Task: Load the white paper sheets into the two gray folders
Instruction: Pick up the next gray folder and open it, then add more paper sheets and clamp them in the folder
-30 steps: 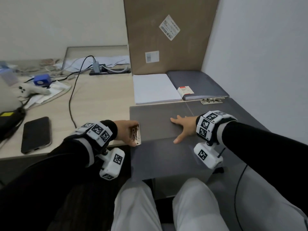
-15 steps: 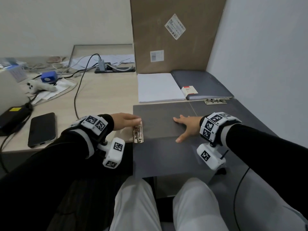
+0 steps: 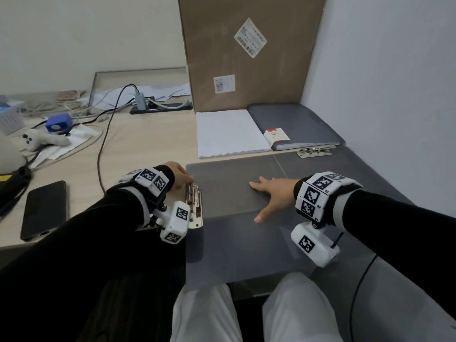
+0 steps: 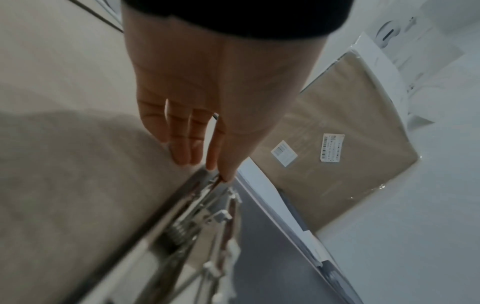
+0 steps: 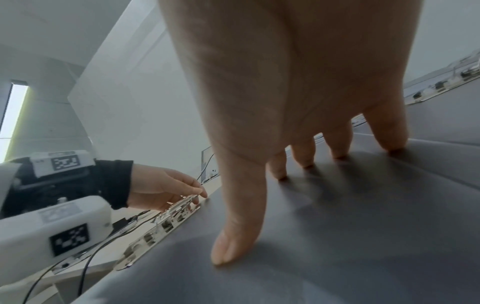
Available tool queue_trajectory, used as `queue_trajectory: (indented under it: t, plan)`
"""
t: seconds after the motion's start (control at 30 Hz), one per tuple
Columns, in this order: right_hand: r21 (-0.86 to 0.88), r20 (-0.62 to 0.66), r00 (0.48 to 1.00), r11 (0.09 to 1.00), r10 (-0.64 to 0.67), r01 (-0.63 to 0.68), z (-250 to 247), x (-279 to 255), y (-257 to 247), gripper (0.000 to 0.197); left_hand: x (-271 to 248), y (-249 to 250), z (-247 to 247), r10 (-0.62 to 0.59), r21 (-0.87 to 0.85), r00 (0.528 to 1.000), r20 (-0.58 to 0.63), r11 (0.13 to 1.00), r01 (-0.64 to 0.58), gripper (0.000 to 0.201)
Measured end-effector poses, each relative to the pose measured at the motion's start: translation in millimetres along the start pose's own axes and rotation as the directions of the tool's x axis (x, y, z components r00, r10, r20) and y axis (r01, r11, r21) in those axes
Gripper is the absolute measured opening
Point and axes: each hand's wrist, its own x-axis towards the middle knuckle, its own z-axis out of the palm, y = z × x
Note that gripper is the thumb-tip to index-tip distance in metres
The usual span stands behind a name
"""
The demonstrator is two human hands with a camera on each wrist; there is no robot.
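Since 0.5 s ago, hardly anything has shifted: left hand (image 3: 178, 174) still at the metal clip (image 3: 195, 208), right hand (image 3: 272, 193) still flat on the near gray folder (image 3: 237, 178).

Left hand: fingers (image 4: 182, 148) nearly straight, close together, tips touching the far end of the clip; thumb tip on the lever wire. Looks like a light touch/pinch at the tip, no full wrap. Clip is shiny chromed steel, long narrow plate w/ coil spring and wire arms, fixed along the folder's left edge.

Right hand: fingers (image 5: 337, 142) splayed, straight, pressing tips + thumb on the cover; holds nothing. Near gray folder is matte, smooth, flat rectangle, lying open on the tabletop (image 3: 138, 149) edge, front part overhanging toward the lap.

White paper sheets (image 3: 229, 132): neat rectangular stack, crisp edges, lying flat just behind the near folder, not yet in it. Second gray folder (image 3: 296, 124) just beside the stack on its right, closed, rounded corners, w/ small red-white label (image 3: 276, 137) and its own clip (image 3: 313, 152) at the front edge.

Behind both: brown cardboard panel (image 3: 246, 58) upright, two barcode stickers. Left on pale woodgrain tabletop: glossy black phone (image 3: 44, 208), black cable (image 3: 103, 144), blue device (image 3: 59, 122), white controller (image 3: 42, 141).
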Motion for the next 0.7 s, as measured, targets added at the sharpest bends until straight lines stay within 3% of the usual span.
queue_trajectory:
  t: [0.17, 0.27, 0.37, 0.5, 0.7]
  plan:
    - [-0.007, -0.037, 0.998, 0.999, -0.042, 0.042, -11.0, 7.9, -10.8, 0.099, 15.4, 11.4, -18.0, -0.054, 0.011, 0.998, 0.025, 0.999, 0.053, 0.036]
    - [0.013, -0.184, 0.981, 0.998, -0.065, 0.069, -34.3, 13.3, -6.1, 0.075, 32.4, 24.5, -27.5, -0.004, -0.111, 0.996, -0.09, 0.994, -0.006, 0.036]
    - [0.042, -0.283, 0.958, 0.998, -0.041, 0.055, -64.8, 22.9, 7.8, 0.065, 49.7, 42.1, -28.3, 0.014, -0.216, 0.995, -0.101, 0.976, -0.035, 0.04]
    - [0.086, -0.353, 0.935, 0.996, 0.031, -0.001, -92.4, 55.6, 34.1, 0.064, 70.7, 65.4, -20.2, -0.008, -0.216, 0.994, -0.113, 0.976, -0.017, 0.052]
    - [0.118, -0.25, 0.963, 0.99, 0.102, -0.074, -104.7, 111.3, 54.5, 0.079, 103.9, 83.4, -0.6, -0.1, -0.208, 0.989, -0.106, 0.975, 0.076, 0.057]
